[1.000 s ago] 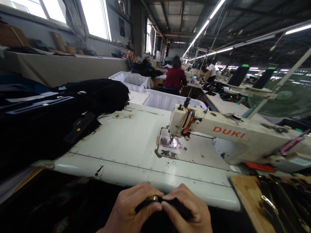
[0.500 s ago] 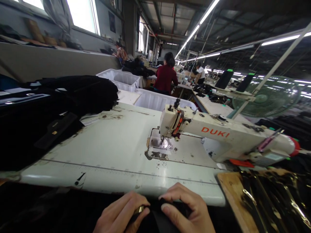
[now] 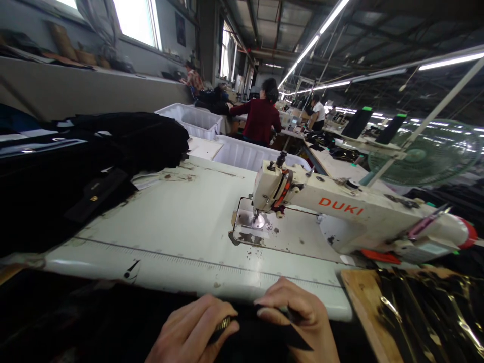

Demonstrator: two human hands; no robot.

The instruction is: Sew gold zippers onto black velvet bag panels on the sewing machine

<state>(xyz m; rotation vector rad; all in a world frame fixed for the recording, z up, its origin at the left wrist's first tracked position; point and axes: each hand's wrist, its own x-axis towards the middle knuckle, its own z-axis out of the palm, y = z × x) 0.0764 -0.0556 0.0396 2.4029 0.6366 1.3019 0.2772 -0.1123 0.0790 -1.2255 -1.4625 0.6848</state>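
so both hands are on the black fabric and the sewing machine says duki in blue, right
Not blue: the head view shows DUKI in orange-red on the sewing machine. The left hand and right hand are on the black fabric.

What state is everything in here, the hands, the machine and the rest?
Left hand, pinching the black cloth.
Right hand, pinching the same cloth.
Sewing machine, no cloth under its needle.
Black pile, heaped on the table's left.
Fan, cannot tell whether it spins.
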